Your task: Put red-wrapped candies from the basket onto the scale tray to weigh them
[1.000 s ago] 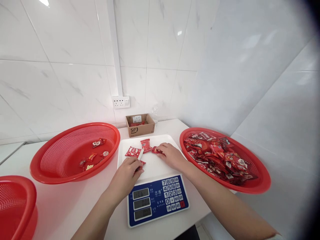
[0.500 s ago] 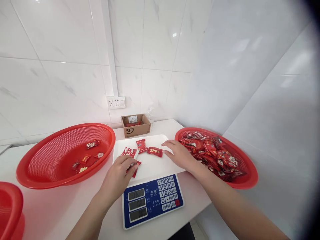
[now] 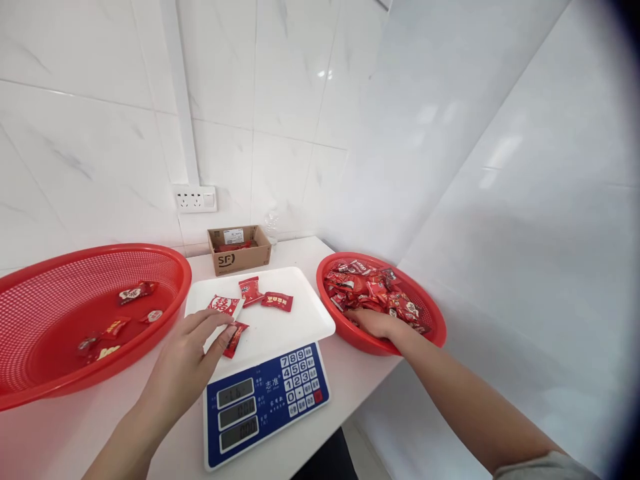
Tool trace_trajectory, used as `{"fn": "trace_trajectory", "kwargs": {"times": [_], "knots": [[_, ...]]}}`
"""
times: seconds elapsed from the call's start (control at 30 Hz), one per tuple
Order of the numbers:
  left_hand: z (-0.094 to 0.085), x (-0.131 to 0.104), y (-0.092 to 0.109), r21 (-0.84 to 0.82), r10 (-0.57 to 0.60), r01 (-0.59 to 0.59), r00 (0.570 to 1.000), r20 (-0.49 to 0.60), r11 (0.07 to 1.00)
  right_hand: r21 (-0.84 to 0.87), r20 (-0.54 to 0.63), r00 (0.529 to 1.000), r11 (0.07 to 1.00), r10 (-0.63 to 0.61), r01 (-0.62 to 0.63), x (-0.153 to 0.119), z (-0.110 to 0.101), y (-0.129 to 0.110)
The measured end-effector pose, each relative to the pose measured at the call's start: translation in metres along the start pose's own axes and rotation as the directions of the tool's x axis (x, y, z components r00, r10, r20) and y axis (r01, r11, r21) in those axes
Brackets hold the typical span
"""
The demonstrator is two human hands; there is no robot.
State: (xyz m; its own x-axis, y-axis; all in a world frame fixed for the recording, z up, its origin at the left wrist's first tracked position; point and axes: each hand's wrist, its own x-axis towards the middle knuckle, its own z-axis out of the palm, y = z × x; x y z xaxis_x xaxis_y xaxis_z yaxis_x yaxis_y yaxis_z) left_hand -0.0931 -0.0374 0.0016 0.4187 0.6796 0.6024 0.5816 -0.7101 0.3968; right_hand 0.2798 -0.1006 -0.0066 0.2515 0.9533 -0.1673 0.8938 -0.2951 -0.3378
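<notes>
A white weighing tray [image 3: 295, 320] holds several red candy packets, among them a flat one [image 3: 277, 301], a square one [image 3: 250, 291] and a red-and-white one [image 3: 226, 305]. My left hand [image 3: 193, 343] hovers at the tray's left edge, thumb and fingers apart, beside a small dark red packet [image 3: 235, 339]. On the right, my right hand [image 3: 373, 322] reaches into the red basket [image 3: 439, 333] full of red packets [image 3: 383, 290]; its fingertips are hidden among them. The blue scale panel [image 3: 267, 403] lies in front of the tray.
A larger red basket [image 3: 175, 303] with several packets stands at the left. Behind the tray is a cardboard box [image 3: 243, 259] with red packets inside, and a clear plastic item [image 3: 271, 223] beside it. The table's right edge runs near the scale.
My right hand has moved from the tray's right side into the right basket. My left hand has drawn slightly off the dark red packet and opened. The view has turned right.
</notes>
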Motion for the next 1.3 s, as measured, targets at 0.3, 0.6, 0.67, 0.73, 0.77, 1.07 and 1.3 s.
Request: {"fn": "trace_trajectory", "kwargs": {"times": [0.3, 0.6, 0.67, 0.73, 0.77, 1.07, 1.3], "knots": [[-0.001, -0.001, -0.003, -0.017, 0.020, -0.019, 1.000, 0.012, 1.000, 0.296, 0.047, 0.992, 0.947, 0.114, -0.123, 0.000, 0.008, -0.008], [-0.001, 0.000, -0.001, -0.031, -0.021, 0.022, 0.999, 0.034, 0.999, 0.384, -0.116, 0.985, 0.920, 0.127, -0.073, 0.005, -0.001, -0.001], [-0.001, 0.000, -0.001, -0.036, -0.021, 0.022, 0.999, 0.039, 0.999, 0.378, -0.157, 0.973, 0.921, 0.171, -0.100, 0.008, 0.000, 0.002], [-0.001, 0.000, -0.001, -0.038, -0.027, 0.029, 0.998, 0.051, 0.999, 0.355, -0.247, 0.944, 0.927, 0.220, -0.123, 0.011, -0.001, 0.007], [-0.001, 0.000, -0.001, -0.038, -0.029, 0.031, 0.998, 0.053, 0.999, 0.340, -0.311, 0.919, 0.931, 0.243, -0.131, 0.013, -0.003, 0.009], [0.000, -0.001, -0.005, -0.017, -0.016, 0.017, 0.998, 0.054, 1.000, 0.134, -0.598, 0.791, 0.989, 0.130, -0.061, 0.007, -0.015, 0.003], [-0.001, 0.000, -0.001, -0.046, -0.016, 0.019, 0.997, 0.079, 0.999, 0.155, -0.006, 0.997, 0.985, -0.071, 0.071, 0.025, 0.008, -0.014]]}}
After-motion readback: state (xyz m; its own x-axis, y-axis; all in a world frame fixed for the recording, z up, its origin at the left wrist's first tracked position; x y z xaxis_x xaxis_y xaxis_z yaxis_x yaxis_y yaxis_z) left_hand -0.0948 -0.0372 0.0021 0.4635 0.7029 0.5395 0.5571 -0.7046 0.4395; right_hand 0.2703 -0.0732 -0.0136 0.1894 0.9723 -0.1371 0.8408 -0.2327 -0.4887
